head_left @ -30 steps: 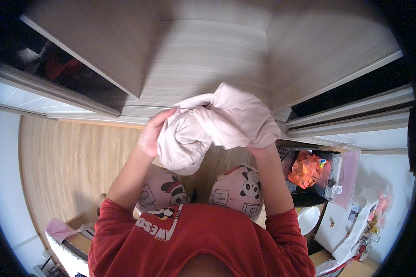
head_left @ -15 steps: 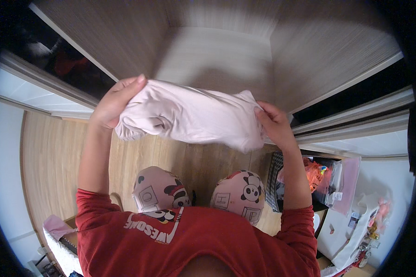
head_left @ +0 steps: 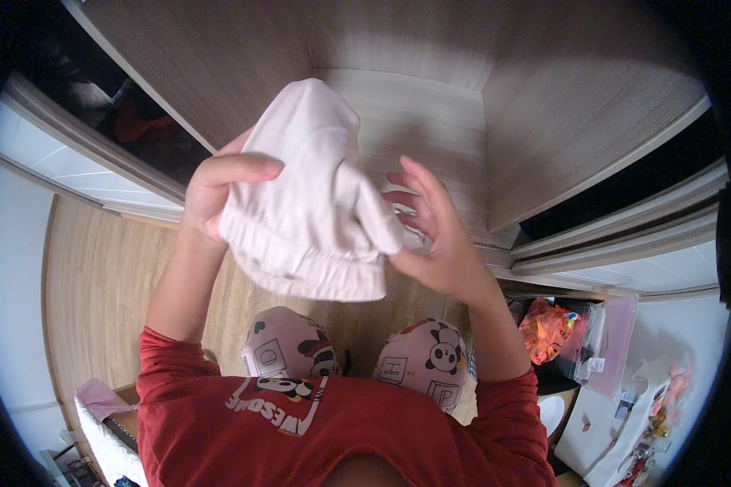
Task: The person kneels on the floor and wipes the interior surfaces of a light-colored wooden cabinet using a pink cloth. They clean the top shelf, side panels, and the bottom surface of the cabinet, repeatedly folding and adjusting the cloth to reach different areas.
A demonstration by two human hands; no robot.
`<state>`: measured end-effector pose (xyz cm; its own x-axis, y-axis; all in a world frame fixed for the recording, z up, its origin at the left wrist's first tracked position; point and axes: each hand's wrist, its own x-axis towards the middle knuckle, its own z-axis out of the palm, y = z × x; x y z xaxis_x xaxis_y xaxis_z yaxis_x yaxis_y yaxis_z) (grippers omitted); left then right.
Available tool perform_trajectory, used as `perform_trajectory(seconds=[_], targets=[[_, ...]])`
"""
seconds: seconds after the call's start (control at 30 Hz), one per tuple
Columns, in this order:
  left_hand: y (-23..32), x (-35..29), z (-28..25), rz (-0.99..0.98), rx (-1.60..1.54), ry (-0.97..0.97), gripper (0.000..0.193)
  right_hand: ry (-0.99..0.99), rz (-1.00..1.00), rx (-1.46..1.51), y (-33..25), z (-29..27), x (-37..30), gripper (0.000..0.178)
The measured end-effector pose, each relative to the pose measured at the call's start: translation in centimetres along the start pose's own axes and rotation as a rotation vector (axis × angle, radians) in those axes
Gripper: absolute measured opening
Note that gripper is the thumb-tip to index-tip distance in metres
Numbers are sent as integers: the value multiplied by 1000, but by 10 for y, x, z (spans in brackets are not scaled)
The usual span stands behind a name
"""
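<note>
A pale pink garment [head_left: 304,187] with a gathered elastic edge is held up in front of me, folded over on itself. My left hand [head_left: 231,178] grips its left side, thumb lying on the front and fingers hidden behind. At the garment's lower right corner is my right hand [head_left: 430,231], its fingers spread apart and curved. Some pale cloth shows beside those fingers, and the right thumb is partly covered. Whether the right hand touches the cloth I cannot tell.
Ahead is a wood-grain cabinet compartment [head_left: 430,105], with sliding door edges [head_left: 625,235] at right. My knees [head_left: 422,357], in panda-print pink trousers, are below over the wooden floor [head_left: 105,284]. An orange plastic bag [head_left: 544,329] lies in a dark container at right, near a white cabinet [head_left: 597,422].
The garment was stretched sideways between both hands; now it is folded over and hangs more upright at my left hand. My right hand has moved inward and its fingers have spread.
</note>
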<state>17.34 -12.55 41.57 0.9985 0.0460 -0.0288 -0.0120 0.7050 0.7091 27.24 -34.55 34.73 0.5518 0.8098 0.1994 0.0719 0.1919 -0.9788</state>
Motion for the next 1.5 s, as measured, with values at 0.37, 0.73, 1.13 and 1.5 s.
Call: perform_trajectory(seconds=[0.37, 0.73, 1.13, 1.5], targets=[[-31, 24, 15, -89, -355, 31, 29, 195, -535, -1064, -25, 28, 20, 63], [-43, 44, -22, 341, 907, -17, 63, 306, -645, -946, -30, -43, 40, 63], [-88, 42, -88, -123, 982, -79, 26, 726, -385, 158, -57, -68, 35, 51], [-42, 37, -26, 620, 1027, 279, 14, 414, 283, 615, -56, -60, 28, 29]])
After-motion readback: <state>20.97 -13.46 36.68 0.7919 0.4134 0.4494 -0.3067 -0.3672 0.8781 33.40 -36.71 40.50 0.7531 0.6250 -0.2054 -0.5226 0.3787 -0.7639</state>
